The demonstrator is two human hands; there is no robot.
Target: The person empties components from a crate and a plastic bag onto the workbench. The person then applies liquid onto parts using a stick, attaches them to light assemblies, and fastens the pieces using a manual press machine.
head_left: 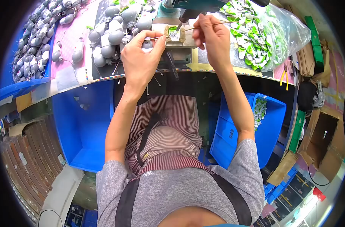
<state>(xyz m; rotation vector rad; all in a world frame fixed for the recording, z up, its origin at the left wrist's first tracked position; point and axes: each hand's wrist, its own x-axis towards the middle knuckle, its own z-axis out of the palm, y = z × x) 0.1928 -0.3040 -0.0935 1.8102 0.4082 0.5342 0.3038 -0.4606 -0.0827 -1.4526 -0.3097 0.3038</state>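
Observation:
At a small fixture (187,39) under the machine head, a green-and-white plastic piece (174,33) lies beneath the tool tip (179,26). My left hand (140,58) is at the fixture's left side, thumb and forefinger pinched together; what lies between them is too small to tell. A rounded grey piece (147,44) shows just under those fingers. On the right, my right hand (214,39) is closed on a thin brown stick (223,23), which points left toward the green-and-white piece.
Grey bulb-shaped parts (115,37) with wires pile up left of the fixture. More fill a blue bin (23,87) farther left. Green-and-white pieces (250,45) spill from a clear bag (289,28) at right. Yellow-handled pliers (284,77) lie at the table edge. Blue crates (83,151) stand below.

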